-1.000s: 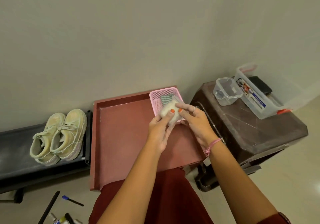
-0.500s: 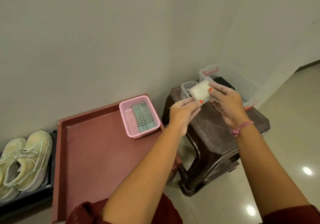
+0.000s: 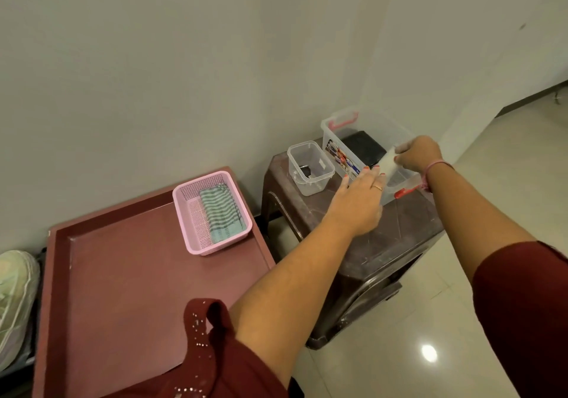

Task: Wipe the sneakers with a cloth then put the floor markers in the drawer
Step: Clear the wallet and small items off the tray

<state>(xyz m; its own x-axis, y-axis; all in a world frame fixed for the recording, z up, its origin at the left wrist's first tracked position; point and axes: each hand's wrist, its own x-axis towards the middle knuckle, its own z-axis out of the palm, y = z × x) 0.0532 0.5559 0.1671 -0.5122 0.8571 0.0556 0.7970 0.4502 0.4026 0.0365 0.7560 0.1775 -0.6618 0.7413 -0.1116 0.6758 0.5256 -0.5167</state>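
White cloth (image 3: pixel 388 164) had left the pink basket (image 3: pixel 212 213) and crossed to the brown stool (image 3: pixel 362 244), now over the big clear bin (image 3: pixel 368 148) at about 1 o'clock from the red tray (image 3: pixel 138 274). Right hand (image 3: pixel 418 156) pinched its upper end, fingers curled tight on the fabric. Left hand (image 3: pixel 358 204) lay flat, fingers straight, tips just touching the cloth's lower end, not gripping. Half a second earlier both hands had it between them, so the left had let go. Striped green cloth (image 3: pixel 221 213) stayed in the basket. Small clear tub (image 3: pixel 310 167) sat at 9 o'clock of the bin. One sneaker (image 3: pixel 15 299) was just visible at the far 9 o'clock edge, well apart from the cloth. My read: wiping hadn't started, since the cloth was heading away from the shoes. Floor markers and drawer weren't in view.
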